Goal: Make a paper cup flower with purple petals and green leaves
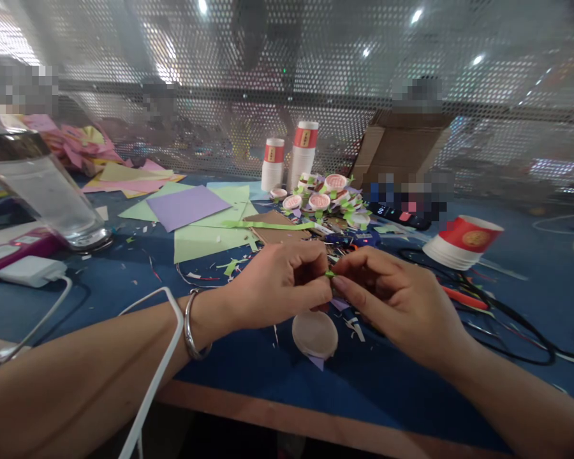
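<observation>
Basically, my left hand (pixel 287 280) and right hand (pixel 397 296) both pinched a small green paper piece (pixel 330 273), just beyond the pale round disc (pixel 315 335). Looked light, limp, easily torn; ends seemed the best grip. Red-and-white paper cup (pixel 463 242) sat rightward.

A small, bright green paper scrap (pixel 330 274) sits pinched between the fingertips of the left hand (pixel 287 275) and right hand (pixel 397 296), above the counter (pixel 249 364); fingers partly cover it, so I can't make out its full shape.
</observation>
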`<state>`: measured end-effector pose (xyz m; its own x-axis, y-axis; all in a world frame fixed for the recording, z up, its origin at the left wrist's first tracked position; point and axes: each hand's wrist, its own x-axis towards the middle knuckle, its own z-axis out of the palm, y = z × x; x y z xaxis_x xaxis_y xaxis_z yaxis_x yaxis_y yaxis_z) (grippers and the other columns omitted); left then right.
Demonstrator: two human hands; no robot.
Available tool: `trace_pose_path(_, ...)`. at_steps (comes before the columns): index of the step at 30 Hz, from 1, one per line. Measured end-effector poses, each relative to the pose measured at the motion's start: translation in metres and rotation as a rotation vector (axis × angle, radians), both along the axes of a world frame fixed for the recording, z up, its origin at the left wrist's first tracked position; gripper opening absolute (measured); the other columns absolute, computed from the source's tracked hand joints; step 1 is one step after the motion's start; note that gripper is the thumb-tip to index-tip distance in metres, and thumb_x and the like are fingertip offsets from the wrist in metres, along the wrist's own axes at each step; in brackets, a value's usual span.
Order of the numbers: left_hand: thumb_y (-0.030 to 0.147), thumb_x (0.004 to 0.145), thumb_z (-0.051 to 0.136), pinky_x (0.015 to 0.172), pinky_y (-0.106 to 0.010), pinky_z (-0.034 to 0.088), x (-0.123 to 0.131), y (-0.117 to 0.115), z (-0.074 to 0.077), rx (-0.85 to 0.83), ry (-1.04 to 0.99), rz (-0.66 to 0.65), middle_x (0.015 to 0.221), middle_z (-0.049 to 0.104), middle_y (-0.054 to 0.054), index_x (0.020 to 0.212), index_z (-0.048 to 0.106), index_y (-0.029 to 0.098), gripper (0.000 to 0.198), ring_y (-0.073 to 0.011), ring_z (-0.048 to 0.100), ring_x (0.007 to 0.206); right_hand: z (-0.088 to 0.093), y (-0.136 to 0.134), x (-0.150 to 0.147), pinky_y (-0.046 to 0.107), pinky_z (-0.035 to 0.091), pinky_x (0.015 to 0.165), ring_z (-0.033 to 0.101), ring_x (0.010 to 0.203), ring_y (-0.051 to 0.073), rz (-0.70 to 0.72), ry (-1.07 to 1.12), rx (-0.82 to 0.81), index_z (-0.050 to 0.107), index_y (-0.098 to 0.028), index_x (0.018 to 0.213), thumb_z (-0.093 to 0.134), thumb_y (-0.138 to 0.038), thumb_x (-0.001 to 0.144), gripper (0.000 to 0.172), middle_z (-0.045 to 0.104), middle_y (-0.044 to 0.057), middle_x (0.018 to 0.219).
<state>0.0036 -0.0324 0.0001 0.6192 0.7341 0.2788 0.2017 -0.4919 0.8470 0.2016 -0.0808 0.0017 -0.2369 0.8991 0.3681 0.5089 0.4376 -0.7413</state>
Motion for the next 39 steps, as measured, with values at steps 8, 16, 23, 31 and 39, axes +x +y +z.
trace_pose_path(8,0.026,0.087,0.064,0.059,-0.025,0.053,-0.001,0.005,-0.006,-0.204,-0.055,-0.119,0.073,0.074,-0.004,0.085,0.059,0.018,0.010,-0.0185,0.075,0.069,0.003,0.001,-0.001,0.023,0.027,0.038,0.040,0.041,0.007,0.018,0.038,-0.039,0.063,-0.020,0.085,0.064,-0.029,0.096,0.014,0.052,-0.007,0.055)
trace_pose_path(16,0.029,0.091,0.066,0.069,-0.028,0.061,-0.002,0.009,-0.011,-0.293,-0.039,-0.180,0.080,0.076,-0.008,0.086,0.065,0.015,0.015,-0.0197,0.078,0.077,0.003,0.004,0.002,0.023,0.031,0.041,0.042,0.041,0.008,0.028,0.094,-0.087,0.062,-0.021,0.084,0.064,-0.030,0.096,0.015,0.052,-0.008,0.049)
trace_pose_path(23,0.029,0.094,0.066,0.068,-0.026,0.062,-0.002,0.005,-0.010,-0.312,-0.071,-0.189,0.078,0.075,-0.005,0.083,0.063,0.016,0.018,-0.0173,0.078,0.075,0.005,0.005,0.003,0.020,0.028,0.039,0.041,0.042,0.006,0.077,0.212,-0.246,0.061,-0.019,0.082,0.072,-0.040,0.093,0.026,0.052,-0.007,0.051)
trace_pose_path(31,0.025,0.097,0.065,0.071,-0.022,0.061,-0.002,0.006,-0.009,-0.402,-0.125,-0.270,0.083,0.075,-0.005,0.086,0.066,0.015,0.015,-0.0143,0.077,0.079,0.002,0.008,0.011,0.016,0.025,0.037,0.039,0.040,0.003,0.110,0.351,-0.391,0.066,-0.018,0.083,0.082,-0.039,0.087,0.027,0.052,-0.008,0.050)
trace_pose_path(39,0.034,0.099,0.066,0.074,-0.025,0.063,-0.003,0.009,-0.008,-0.516,-0.173,-0.337,0.094,0.079,-0.010,0.094,0.069,0.013,0.022,-0.0161,0.078,0.082,-0.002,0.008,0.016,0.017,0.023,0.038,0.041,0.041,0.002,0.089,0.433,-0.422,0.067,-0.017,0.084,0.082,-0.043,0.087,0.030,0.058,-0.006,0.061)
